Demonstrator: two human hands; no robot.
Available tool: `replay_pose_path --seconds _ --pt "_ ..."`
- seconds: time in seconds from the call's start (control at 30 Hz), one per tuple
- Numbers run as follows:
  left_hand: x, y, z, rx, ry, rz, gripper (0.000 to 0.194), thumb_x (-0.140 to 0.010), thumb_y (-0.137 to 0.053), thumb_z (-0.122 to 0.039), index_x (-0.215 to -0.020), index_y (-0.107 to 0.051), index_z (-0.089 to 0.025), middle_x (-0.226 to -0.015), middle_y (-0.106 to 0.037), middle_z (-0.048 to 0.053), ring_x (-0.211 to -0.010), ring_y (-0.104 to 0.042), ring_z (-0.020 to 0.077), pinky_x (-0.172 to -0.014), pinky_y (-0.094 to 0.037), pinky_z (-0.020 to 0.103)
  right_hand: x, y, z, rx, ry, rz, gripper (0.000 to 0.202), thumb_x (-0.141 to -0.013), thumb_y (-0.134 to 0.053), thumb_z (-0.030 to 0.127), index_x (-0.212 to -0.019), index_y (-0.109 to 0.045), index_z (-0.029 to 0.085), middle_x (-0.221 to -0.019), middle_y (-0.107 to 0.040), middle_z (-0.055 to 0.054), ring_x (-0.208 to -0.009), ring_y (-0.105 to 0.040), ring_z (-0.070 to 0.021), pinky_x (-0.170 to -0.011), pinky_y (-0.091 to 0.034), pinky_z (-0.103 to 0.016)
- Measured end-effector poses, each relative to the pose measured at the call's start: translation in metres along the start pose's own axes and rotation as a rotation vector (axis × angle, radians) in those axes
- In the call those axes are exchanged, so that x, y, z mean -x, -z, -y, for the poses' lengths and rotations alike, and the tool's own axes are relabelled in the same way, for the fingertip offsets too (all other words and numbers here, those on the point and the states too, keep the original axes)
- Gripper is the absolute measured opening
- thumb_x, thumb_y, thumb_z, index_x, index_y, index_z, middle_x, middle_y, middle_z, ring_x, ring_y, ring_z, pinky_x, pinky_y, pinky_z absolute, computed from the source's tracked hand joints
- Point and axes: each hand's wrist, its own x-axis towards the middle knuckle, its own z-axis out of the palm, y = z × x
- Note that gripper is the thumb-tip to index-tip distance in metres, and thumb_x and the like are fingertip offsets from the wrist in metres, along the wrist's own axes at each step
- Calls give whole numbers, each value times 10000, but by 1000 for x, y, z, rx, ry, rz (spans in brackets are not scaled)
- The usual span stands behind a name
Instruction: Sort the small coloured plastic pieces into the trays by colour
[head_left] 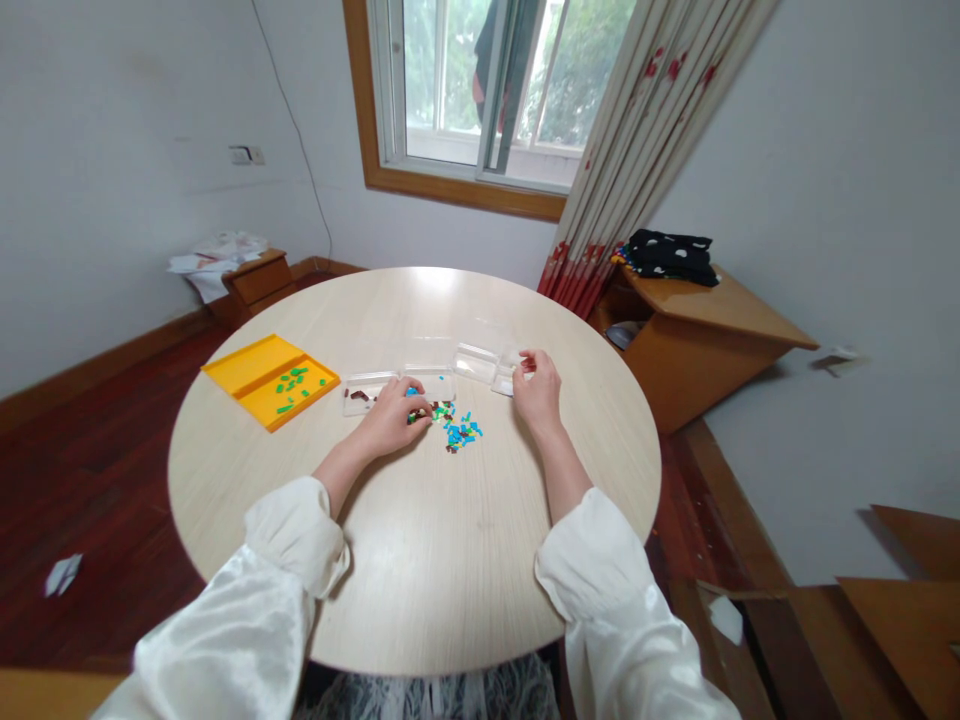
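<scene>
Small loose pieces (462, 432) are lying in a scatter at the centre of the frame, on the pale round table (427, 570). Mostly blue, with some brown, green and yellow. Key relation: the scatter is sitting between the two hands but much closer to the left. Its upper-left end is reaching the left fingertips; its long axis is slanting from there toward the lower right, into bare tabletop. The right hand is standing well apart, above and to the right.

Left hand (391, 415): coming in from the lower left of the frame, fingers curling downward, tips at the near edge of the pieces. Cannot tell whether thumb and finger are pinching one; the pieces are too small and partly covered.

Right hand (538, 388): right of centre, fingers bending inward, thumb side facing the frame's middle. It is resting just beside the right end of a clear container (475, 364); cannot tell whether it is touching or gripping it.

Behind the left hand, a clear tray (369, 408) is lying lengthwise across the frame, brown pieces (359, 396) showing at its left end. The left hand is partly hiding it. Farther left, a yellow case (244, 366) is lying open, green pieces (291, 380) spreading over its near half. Neither hand is reaching it.
</scene>
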Motion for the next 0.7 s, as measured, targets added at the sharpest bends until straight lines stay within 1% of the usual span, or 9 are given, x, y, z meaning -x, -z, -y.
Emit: replay_pose_path --seconds 0.1,0.3,0.57,0.7 --pt "0 0 1 -25 5 20 129 -771 -574 -251 -785 -690 -199 -1044 -506 91 -982 -466 254 -898 -388 435 0 0 2 -14 -4 7 249 -712 -431 92 -922 -551 148 -839 -565 -69 -774 -532 -181 -784 -436 -324" --pt "-1 -1 0 -31 18 41 131 -770 -559 -222 -701 -666 -191 -1048 -508 88 -969 -471 254 -891 -384 442 1 0 4 -55 -4 35 254 -713 -427 93 -927 -549 154 -842 -564 -64 -773 -535 -178 -780 -439 -321" --pt "-2 -2 1 -8 -25 38 104 -782 -558 -187 -755 -658 -180 -1022 -540 87 -941 -490 228 -866 -386 410 3 -2 6 -80 -2 54 257 -717 -429 104 -938 -552 154 -841 -564 -60 -769 -534 -174 -767 -439 -317" --pt "-3 -1 1 -12 -19 69 101 -781 -574 -195 -735 -662 -180 -972 -566 73 -923 -498 220 -861 -380 404 3 -4 5 -96 -4 54 252 -708 -439 108 -929 -554 147 -819 -560 -50 -743 -531 -164 -755 -440 -315"
